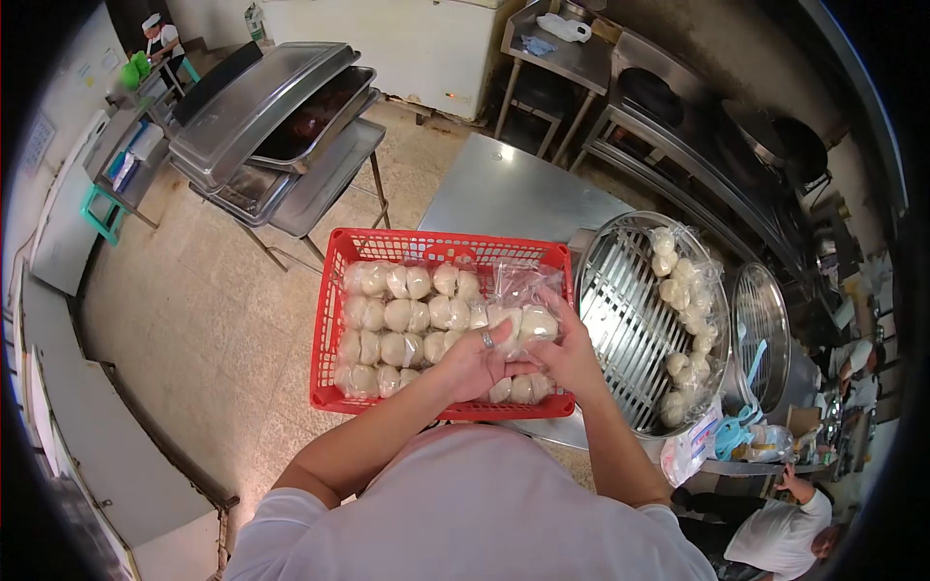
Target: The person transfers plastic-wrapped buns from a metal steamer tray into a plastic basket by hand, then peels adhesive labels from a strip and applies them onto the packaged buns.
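At nine to ten o'clock, a wall sheet point(37, 143) carries print too small to read. At ten o'clock, a person in a white cap point(167, 44) stands beyond a stack of metal trays point(257, 111) under a tilted lid, with dark reddish contents visible inside. In the centre, one red plastic basket point(417, 242) holds clear-bagged white buns point(405, 316) in four rows. Over its three o'clock side, the left hand point(477, 366), wearing a ring, and the right hand point(567, 347) hold one clear bag point(536, 322) showing two buns, fingers of both hands curled in and pinching it. A bare part of the metal desk point(523, 184) shows at one o'clock. At three o'clock are two round slatted trays, the nearer point(620, 310) bearing roughly a dozen bagged buns point(693, 300). At four o'clock, a white bag point(690, 450) has blurred red and blue lettering; beyond it is a second person point(775, 537), in a white shirt.
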A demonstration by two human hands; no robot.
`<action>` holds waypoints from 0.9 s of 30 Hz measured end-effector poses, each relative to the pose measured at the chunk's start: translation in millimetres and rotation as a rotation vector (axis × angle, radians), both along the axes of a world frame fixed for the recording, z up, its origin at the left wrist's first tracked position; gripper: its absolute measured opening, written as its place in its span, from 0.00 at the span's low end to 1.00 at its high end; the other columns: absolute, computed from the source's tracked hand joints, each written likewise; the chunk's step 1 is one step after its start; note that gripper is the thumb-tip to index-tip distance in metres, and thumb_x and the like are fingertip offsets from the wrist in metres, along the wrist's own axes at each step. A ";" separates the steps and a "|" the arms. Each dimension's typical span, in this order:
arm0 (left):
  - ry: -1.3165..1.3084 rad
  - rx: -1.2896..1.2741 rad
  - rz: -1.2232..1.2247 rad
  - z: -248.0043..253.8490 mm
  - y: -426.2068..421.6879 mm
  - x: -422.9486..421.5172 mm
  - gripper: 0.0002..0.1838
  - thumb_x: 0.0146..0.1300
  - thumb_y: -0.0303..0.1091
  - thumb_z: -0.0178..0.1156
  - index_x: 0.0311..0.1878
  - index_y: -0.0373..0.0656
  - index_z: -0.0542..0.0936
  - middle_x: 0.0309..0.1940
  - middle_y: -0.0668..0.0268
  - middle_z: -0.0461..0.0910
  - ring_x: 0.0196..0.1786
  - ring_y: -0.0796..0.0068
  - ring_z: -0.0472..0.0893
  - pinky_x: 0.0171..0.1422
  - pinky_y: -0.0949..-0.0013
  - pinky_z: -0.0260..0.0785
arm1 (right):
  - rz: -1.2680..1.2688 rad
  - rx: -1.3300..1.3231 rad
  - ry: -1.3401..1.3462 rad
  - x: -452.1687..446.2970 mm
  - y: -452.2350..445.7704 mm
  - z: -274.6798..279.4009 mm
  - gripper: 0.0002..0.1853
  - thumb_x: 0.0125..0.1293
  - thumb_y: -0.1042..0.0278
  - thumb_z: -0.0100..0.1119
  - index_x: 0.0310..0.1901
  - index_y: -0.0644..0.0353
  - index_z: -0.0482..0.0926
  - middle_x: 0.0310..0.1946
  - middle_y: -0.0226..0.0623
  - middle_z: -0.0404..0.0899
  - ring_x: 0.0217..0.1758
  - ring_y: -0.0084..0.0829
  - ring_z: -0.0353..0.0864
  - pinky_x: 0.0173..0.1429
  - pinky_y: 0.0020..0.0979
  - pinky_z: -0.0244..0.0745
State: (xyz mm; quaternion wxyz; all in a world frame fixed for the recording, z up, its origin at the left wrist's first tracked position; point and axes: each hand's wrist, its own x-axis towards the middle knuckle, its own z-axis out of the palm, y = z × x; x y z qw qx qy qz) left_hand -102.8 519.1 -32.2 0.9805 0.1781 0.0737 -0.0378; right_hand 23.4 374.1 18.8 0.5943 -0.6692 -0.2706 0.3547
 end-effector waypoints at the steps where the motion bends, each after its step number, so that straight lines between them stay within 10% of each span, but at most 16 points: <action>1: 0.026 0.009 0.011 -1.0 -1.2 -1.2 0.30 0.80 0.48 0.58 0.76 0.38 0.69 0.68 0.54 0.79 0.68 0.56 0.81 0.74 0.44 0.75 | 0.051 0.012 0.048 2.5 -2.4 0.9 0.45 0.62 0.80 0.74 0.79 0.65 0.63 0.71 0.40 0.75 0.69 0.31 0.78 0.70 0.33 0.77; 6: 0.089 0.077 0.034 -6.4 -4.3 0.6 0.30 0.73 0.30 0.66 0.75 0.36 0.69 0.67 0.56 0.79 0.68 0.57 0.81 0.75 0.47 0.76 | 0.009 0.113 0.550 9.3 -1.2 6.2 0.31 0.70 0.75 0.69 0.73 0.64 0.73 0.64 0.36 0.80 0.63 0.27 0.81 0.66 0.31 0.79; 15: 0.010 0.754 0.160 1.5 -15.4 -0.4 0.31 0.64 0.25 0.75 0.70 0.38 0.75 0.58 0.64 0.83 0.63 0.69 0.82 0.67 0.59 0.81 | 0.066 -0.072 -0.133 -0.1 5.0 -15.0 0.17 0.74 0.71 0.66 0.61 0.64 0.86 0.56 0.35 0.88 0.54 0.22 0.83 0.60 0.29 0.80; 18: 0.110 0.471 0.120 -6.8 -18.6 -0.3 0.23 0.70 0.28 0.69 0.67 0.41 0.77 0.55 0.65 0.84 0.61 0.70 0.83 0.64 0.62 0.82 | 0.228 0.056 -0.145 -1.5 -1.7 8.1 0.21 0.69 0.68 0.71 0.62 0.64 0.84 0.62 0.39 0.85 0.59 0.31 0.85 0.64 0.34 0.80; 21: 0.320 0.136 -0.020 2.2 -18.1 -8.9 0.18 0.74 0.34 0.65 0.64 0.43 0.79 0.55 0.66 0.84 0.53 0.70 0.86 0.51 0.68 0.82 | 0.310 0.058 -0.897 -13.5 -4.8 26.9 0.31 0.61 0.63 0.78 0.65 0.62 0.80 0.67 0.47 0.80 0.64 0.45 0.83 0.68 0.41 0.80; 24: 0.245 0.063 -0.031 6.6 -20.7 -10.2 0.19 0.79 0.44 0.57 0.65 0.45 0.78 0.54 0.66 0.85 0.54 0.65 0.86 0.50 0.62 0.82 | 0.388 -0.029 -1.012 -9.1 -11.6 16.9 0.39 0.53 0.57 0.83 0.66 0.60 0.76 0.69 0.51 0.76 0.68 0.53 0.80 0.69 0.46 0.80; 27: 0.349 0.077 -0.060 30.6 1.9 -8.4 0.23 0.79 0.49 0.53 0.66 0.44 0.77 0.61 0.58 0.83 0.59 0.59 0.85 0.64 0.53 0.78 | 0.298 -0.171 -1.025 -5.2 -0.3 10.4 0.37 0.54 0.55 0.82 0.64 0.61 0.77 0.60 0.52 0.82 0.62 0.53 0.84 0.66 0.45 0.81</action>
